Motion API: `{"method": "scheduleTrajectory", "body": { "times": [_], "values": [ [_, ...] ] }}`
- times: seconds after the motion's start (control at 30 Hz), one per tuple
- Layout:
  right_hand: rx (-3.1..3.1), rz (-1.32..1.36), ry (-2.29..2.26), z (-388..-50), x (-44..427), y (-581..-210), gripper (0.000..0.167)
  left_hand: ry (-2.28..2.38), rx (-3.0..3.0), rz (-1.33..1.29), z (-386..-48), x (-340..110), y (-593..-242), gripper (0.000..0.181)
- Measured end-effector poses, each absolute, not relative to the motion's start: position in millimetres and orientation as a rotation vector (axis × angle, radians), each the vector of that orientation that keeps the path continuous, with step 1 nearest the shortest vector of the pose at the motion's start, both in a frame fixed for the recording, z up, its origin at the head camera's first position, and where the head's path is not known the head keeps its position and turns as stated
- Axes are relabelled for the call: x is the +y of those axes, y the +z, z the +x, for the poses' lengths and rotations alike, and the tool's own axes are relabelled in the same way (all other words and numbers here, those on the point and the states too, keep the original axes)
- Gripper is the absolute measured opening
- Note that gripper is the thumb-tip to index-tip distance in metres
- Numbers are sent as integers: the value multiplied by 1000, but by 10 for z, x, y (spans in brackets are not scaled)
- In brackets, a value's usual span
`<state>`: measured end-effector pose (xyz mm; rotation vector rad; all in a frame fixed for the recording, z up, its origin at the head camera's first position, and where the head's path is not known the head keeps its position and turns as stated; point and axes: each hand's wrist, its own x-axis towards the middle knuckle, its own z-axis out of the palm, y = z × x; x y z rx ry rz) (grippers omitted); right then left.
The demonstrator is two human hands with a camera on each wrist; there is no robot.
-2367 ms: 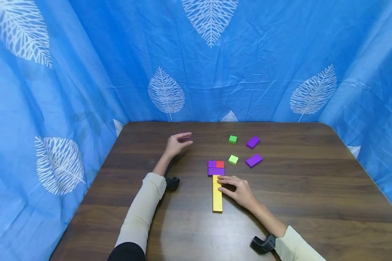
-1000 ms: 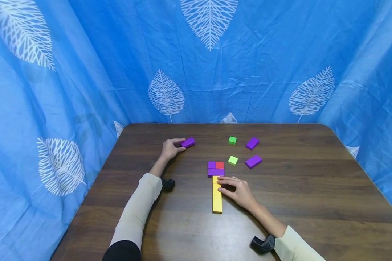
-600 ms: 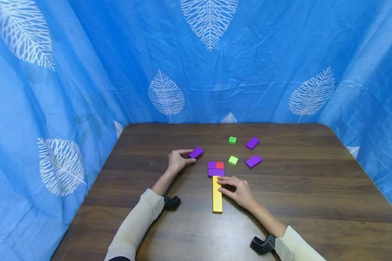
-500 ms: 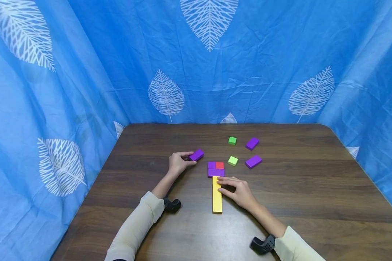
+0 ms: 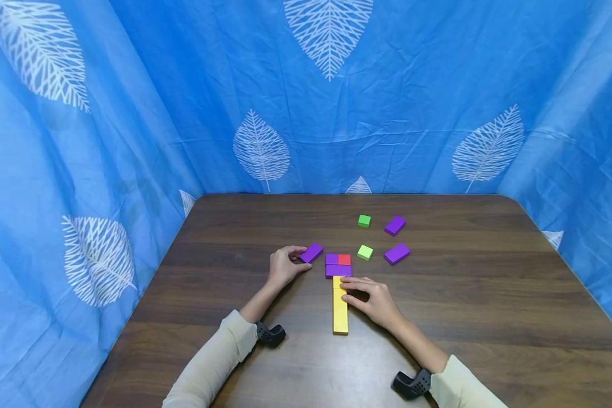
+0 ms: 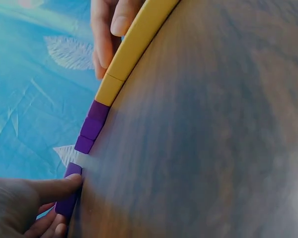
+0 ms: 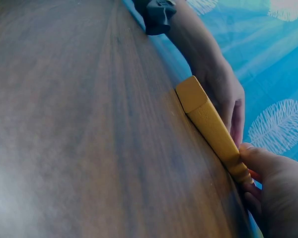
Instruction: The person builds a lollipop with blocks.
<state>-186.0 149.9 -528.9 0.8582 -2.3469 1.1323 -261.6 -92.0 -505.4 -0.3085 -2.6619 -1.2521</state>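
On my left, a black wrist camera [image 5: 271, 335] sits at my cuff, and my left hand [image 5: 284, 267] has its thumb and fingers closed on the ends and sides of a purple rectangular block [image 5: 311, 253]. I have only its near end, probably so the far end stays unobstructed. The block lies at a slant, just beside the flat cluster with a small gap between; whether it touches the bench [image 5: 489, 294] or is slightly raised, I cannot tell.

In that cluster a small purple square block [image 5: 331, 259] and a red square block [image 5: 344, 259] stand side by side, flush above a longer purple block [image 5: 338, 270]. Below it a short yellow block [image 5: 337, 282] and a long yellow block [image 5: 340, 314] run end to end towards me — a straight strip.

My right hand [image 5: 374, 300] is loosely curved, thumb and forefinger apart, their tips touching the strip's right edge near the seam; I judge this light touch steadies it without gripping.

Further right, a lime-green block [image 5: 365, 252], a darker green block [image 5: 364, 220], and two spare purple blocks, nearer [image 5: 397, 254] and farther [image 5: 395, 225], lie apart, seemingly within easy reach.
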Motion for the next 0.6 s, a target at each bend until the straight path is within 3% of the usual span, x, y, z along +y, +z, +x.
{"method": "scheduleTrajectory", "body": {
  "times": [0.3, 0.6],
  "values": [
    [-2342, 856, 1147, -1859, 1506, -5296, 25, -1179, -2927, -899, -2903, -1093, -4807, 76],
    [-2344, 853, 1131, -1849, 1493, -5277, 26, -1143, -3051, -1326, -3250, -1190, -4676, 78]
  ]
}}
